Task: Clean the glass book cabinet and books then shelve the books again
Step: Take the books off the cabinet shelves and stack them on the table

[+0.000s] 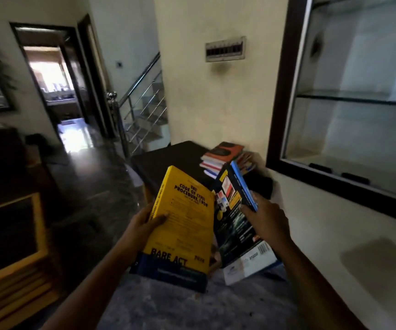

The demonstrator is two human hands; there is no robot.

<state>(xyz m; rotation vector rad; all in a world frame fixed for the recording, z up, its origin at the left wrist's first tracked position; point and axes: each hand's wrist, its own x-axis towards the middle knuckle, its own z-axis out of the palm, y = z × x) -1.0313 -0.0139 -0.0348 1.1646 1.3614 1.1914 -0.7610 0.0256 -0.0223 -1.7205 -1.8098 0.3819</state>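
Two books in hand, cabinet waiting

At frame centre our left hand grips the yellow book, our right hand pinches the blue-spined book; the glass cabinet stands upper right. Held so thinly, the blue one may slip.

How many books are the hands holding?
2: a yellow paperback law book in the left hand, and a black, blue-spined book in the right hand. Others could hide behind them.
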